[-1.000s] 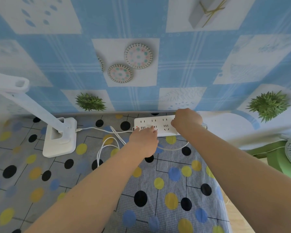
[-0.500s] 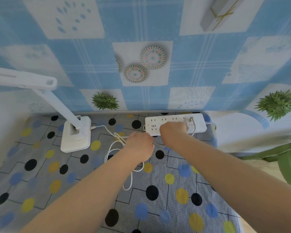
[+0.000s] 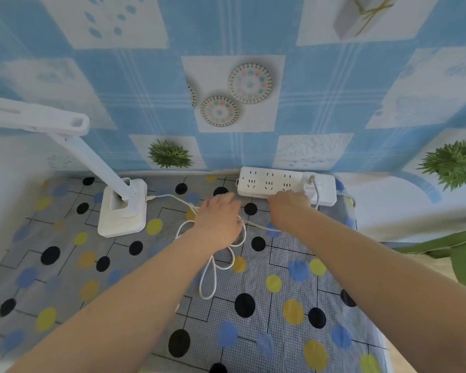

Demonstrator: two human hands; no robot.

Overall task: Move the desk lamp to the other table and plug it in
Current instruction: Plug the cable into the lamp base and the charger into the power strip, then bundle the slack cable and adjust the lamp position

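Observation:
The white desk lamp [image 3: 123,208] stands on the spotted tablecloth [image 3: 65,265] at the left, its arm slanting up and left. Its white cord [image 3: 213,267] runs from the base in loose loops across the cloth to a white plug adapter [image 3: 311,185] seated in the right end of the white power strip [image 3: 267,181] by the wall. My left hand [image 3: 219,220] rests palm down over the cord loops, fingers curled on the cord. My right hand [image 3: 289,208] lies just in front of the strip, fingers curled, with the cord passing under it.
The patterned blue wall [image 3: 240,76] rises right behind the strip. The table's right edge [image 3: 361,265] drops off beside a green chair [image 3: 463,259]. The strip's own cable [image 3: 347,195] leaves at its right end.
My right hand has drawn back from the power strip, leaving the plug adapter seated in it. My left hand stayed on the cord loops. The view shifted left and down.

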